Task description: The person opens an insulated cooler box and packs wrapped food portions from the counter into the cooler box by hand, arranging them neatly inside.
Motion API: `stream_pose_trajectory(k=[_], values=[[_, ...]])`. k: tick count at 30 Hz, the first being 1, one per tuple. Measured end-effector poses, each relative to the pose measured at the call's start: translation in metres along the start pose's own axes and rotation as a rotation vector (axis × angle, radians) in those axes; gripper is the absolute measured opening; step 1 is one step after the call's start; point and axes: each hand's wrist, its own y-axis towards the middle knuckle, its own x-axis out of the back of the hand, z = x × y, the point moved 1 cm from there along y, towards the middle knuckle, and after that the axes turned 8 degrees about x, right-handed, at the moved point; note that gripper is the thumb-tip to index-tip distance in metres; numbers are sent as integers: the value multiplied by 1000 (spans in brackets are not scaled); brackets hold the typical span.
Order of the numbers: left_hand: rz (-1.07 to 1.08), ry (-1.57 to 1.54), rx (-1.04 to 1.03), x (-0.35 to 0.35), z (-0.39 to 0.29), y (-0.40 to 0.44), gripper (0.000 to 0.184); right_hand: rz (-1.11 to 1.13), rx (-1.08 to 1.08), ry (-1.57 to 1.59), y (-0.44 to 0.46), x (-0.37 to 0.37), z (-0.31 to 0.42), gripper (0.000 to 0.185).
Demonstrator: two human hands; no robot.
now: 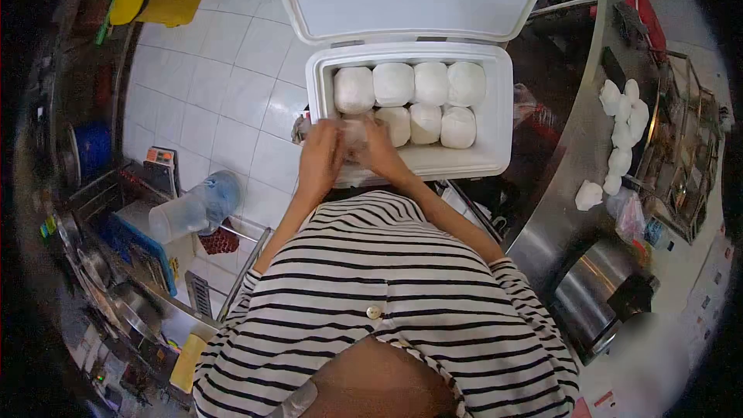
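A white cooler box point(501, 135) stands before me with its lid point(418, 0) raised. Inside sit two rows of white rounded bundles point(393, 83) that look like wrapped dough balls. At the front left corner, my left hand point(321, 153) and my right hand point(381, 151) are close together over the box. Between them is a piece of clear plastic point(354, 139), perhaps a bag, and the fingers of both hands are closed on it. The bundle in that corner is mostly hidden by the plastic and my hands.
To the right runs a metal counter point(534, 228) with a string of white lumps point(621, 135) and a large metal pot point(592, 286). A clear plastic jug point(182, 217) lies at the left, near shelving with metal bowls point(135, 306). White floor tiles point(224, 70) show beyond.
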Motion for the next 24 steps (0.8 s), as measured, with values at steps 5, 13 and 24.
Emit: stream_pose_trajectory(k=[5, 13, 24], values=[[-86, 361, -381, -40, 20, 7, 30, -135, -98, 91, 11, 11, -13, 44], [63, 406, -156, -53, 9, 21, 66, -528, -173, 511, -40, 207, -30, 16], [114, 381, -164, -52, -8, 16, 62, -680, -881, -989, -254, 403, -257, 68]])
